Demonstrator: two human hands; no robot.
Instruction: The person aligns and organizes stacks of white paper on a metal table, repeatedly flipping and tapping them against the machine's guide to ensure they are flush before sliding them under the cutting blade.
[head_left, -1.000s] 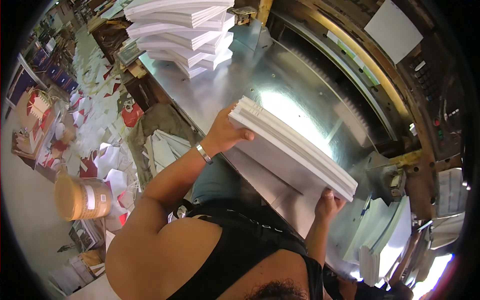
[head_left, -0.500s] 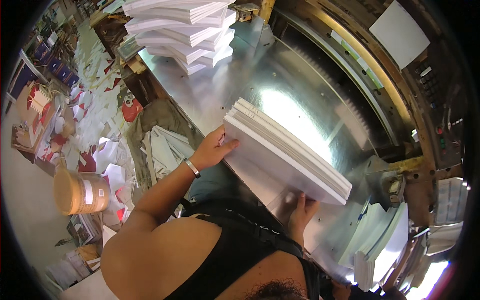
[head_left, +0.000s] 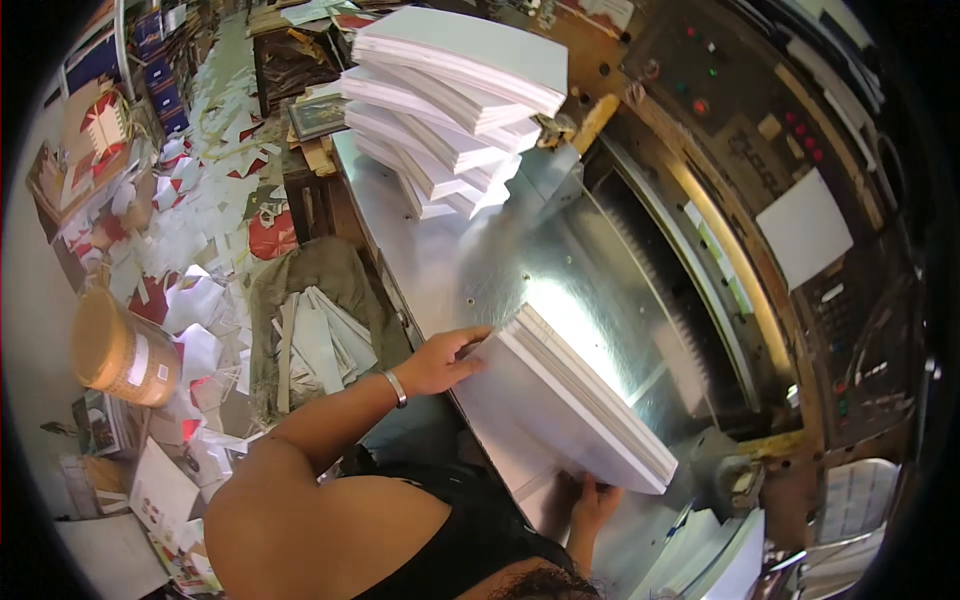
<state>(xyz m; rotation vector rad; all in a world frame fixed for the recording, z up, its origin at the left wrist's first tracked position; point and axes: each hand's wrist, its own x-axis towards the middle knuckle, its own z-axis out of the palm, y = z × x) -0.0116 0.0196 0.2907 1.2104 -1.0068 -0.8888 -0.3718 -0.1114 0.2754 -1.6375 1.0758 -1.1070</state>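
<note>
A thick stack of white paper sheets (head_left: 570,415) stands tilted on its long edge over the shiny metal table (head_left: 440,270). My left hand (head_left: 438,362) grips its far left end, with the thumb on the near face and the fingers partly hidden behind the corner. At the near right end, my right hand (head_left: 592,503) holds the lower edge, its thumb raised against the face; its other fingers are mostly hidden. Farther back on the table rises a tall pile of white paper stacks (head_left: 455,70), laid crosswise in layers.
A machine with a dark slot and a control panel (head_left: 700,95) borders the table's far right side. More paper (head_left: 700,555) lies at the near right. To the left are a sack of paper offcuts (head_left: 325,340), an orange bucket (head_left: 125,350) and scrap-littered floor (head_left: 215,130).
The view has swung, so the scene sits lower and the whole tall pile shows. The held stack leans so that more of its near face shows; both hands keep their hold.
</note>
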